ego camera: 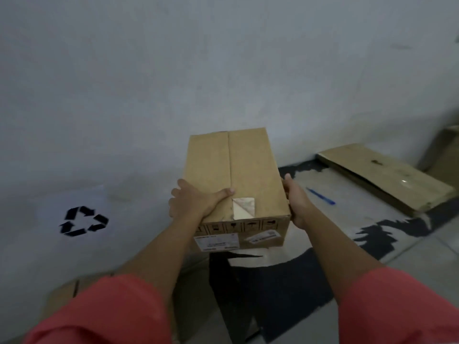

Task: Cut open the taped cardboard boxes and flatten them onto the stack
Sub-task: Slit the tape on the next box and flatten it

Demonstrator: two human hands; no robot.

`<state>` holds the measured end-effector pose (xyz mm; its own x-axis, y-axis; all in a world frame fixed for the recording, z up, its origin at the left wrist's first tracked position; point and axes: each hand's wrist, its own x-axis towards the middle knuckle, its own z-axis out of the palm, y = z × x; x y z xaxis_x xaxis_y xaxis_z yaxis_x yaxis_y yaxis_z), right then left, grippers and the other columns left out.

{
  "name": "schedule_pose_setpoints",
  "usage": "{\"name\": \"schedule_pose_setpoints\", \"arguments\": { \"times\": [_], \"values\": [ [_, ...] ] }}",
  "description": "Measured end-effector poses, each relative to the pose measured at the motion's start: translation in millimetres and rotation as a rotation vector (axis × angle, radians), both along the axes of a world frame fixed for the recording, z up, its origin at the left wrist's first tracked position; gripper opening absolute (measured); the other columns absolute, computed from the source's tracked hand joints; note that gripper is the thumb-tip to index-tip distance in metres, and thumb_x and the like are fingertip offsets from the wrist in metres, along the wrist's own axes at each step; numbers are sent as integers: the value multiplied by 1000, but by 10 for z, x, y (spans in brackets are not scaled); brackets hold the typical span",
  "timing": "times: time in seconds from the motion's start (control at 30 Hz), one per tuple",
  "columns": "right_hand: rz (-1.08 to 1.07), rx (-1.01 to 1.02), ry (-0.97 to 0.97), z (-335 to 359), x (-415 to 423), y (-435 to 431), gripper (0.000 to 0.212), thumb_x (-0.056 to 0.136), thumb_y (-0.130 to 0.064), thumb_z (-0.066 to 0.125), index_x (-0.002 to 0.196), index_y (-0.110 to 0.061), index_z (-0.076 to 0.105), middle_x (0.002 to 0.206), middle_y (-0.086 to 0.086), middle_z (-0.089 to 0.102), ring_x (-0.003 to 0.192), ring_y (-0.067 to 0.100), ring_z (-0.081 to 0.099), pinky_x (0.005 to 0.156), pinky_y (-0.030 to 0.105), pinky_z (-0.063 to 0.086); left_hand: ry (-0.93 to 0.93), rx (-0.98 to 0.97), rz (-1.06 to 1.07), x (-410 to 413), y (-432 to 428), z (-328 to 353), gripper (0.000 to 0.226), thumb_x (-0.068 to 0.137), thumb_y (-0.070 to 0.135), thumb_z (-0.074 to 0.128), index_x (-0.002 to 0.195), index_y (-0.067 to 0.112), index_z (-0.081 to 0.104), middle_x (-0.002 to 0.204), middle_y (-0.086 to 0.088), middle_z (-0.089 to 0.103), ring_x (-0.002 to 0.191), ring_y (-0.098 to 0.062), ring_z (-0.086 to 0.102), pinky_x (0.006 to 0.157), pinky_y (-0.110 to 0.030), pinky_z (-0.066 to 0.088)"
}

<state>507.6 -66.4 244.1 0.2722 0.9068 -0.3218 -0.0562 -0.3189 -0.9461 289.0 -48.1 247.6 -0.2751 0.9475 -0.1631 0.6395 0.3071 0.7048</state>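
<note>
While the brown rectangular cardboard box (236, 180) sits between both hands at the centre of the frame, its flaps are closed along a straight centre seam. The step in hand is judged to be positioning the box before the cut.

Head view:
- The left hand (196, 199) grips the near left top edge. The thumb lies flat across the lid and the fingers curl down over the side wall.
- The right hand (295, 202) presses against the right side wall with the thumb raised. Its fingers are hidden by the hand itself, so whether they lie straight or hooked cannot be told.
- A glossy corner of tape (244, 208) is peeled back in a triangle at the near end of the seam. Printed handling symbols and white labels (216, 242) cover the front face.
- A slim blue tool (320, 196), possibly a cutter or a pen, lies on the floor just right of the right hand.
- A flattened brown cardboard sheet (382, 175), matt and creased, lies at middle right against the pale wall.
- A black recycling symbol (83, 220) marks the wall at lower left.

Next move, as judged: set the box down steady, free the right hand, take up the blue tool and run it along the seam. The corrugated board looks stiff and light; the tape looks thin and smooth.
</note>
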Motion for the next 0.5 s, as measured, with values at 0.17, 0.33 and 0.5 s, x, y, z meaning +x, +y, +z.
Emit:
{"name": "schedule_pose_setpoints", "arguments": {
  "times": [0.17,0.33,0.5],
  "values": [
    [-59,-54,-63,94,918,-83,48,95,-56,38,108,-20,67,103,6,71,101,25,64,98,45,47,-63,22,-9,952,-48,43,138,37,87,70,142,14,20,142,-15,36,128,-36,42,98,-48,41],
    [-13,-88,91,43,1579,159,49,95,-56,40,104,-15,66,77,7,74,69,21,70,57,28,54,-126,-16,-9,1539,115,-103,152,23,94,61,145,16,15,146,-16,33,129,-37,40,101,-53,41],
    [121,-180,197,-141,1999,574,58,90,-65,39,110,-16,64,93,16,70,80,33,66,63,35,50,-80,-23,15,1979,521,-346,140,35,91,66,146,23,12,146,-14,26,129,-38,38,99,-52,42]
  ]
}}
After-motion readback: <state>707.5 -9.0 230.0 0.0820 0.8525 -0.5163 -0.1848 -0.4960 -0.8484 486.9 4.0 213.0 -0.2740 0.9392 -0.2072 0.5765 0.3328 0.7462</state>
